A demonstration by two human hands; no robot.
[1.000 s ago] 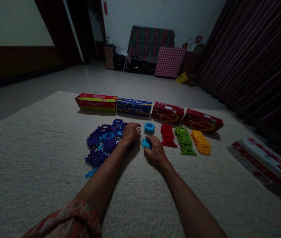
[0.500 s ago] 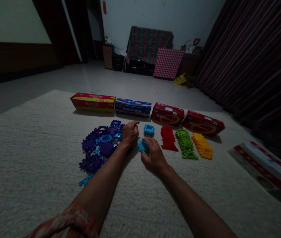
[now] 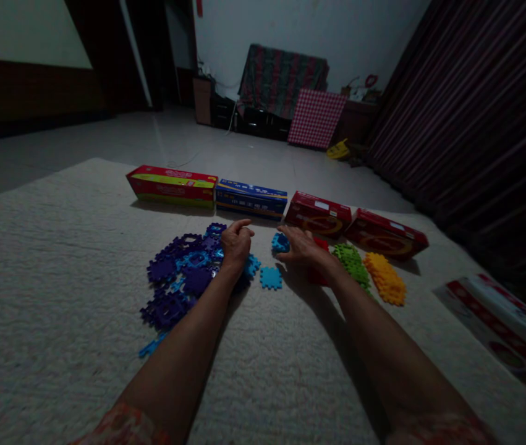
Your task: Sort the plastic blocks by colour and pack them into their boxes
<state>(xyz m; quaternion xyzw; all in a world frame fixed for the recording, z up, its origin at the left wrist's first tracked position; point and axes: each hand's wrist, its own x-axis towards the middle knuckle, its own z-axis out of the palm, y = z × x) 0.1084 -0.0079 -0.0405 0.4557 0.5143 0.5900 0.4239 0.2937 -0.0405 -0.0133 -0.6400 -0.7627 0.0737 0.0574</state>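
Observation:
My right hand point(image 3: 303, 248) is at a light-blue notched square building piece point(image 3: 280, 243), thumb and fingers closed round its sides. Just nearer to me, a flat light-blue square piece point(image 3: 271, 278) lies alone on the mat. At the right edge of a heap of purple and blue pieces point(image 3: 198, 279), my left hand point(image 3: 237, 246) hovers with its fingers loosely bent and a gap between thumb and forefinger. Nothing shows in that gap. More light-blue pieces point(image 3: 251, 266) poke out beside the left wrist. Partly behind my right forearm are red pieces point(image 3: 317, 275).
Rows of green pieces point(image 3: 352, 264) and yellow pieces point(image 3: 386, 278) lie to the right. Across the back of the pale mat point(image 3: 68, 266) stand a red-yellow box point(image 3: 172, 186), a blue box point(image 3: 251, 199) and two dark red boxes point(image 3: 318, 214). A white-and-red box point(image 3: 504, 321) sits far right.
My right hand has let go of the flat light-blue piece, now lying on the mat, and moved forward to the other light-blue piece. My left hand has barely moved.

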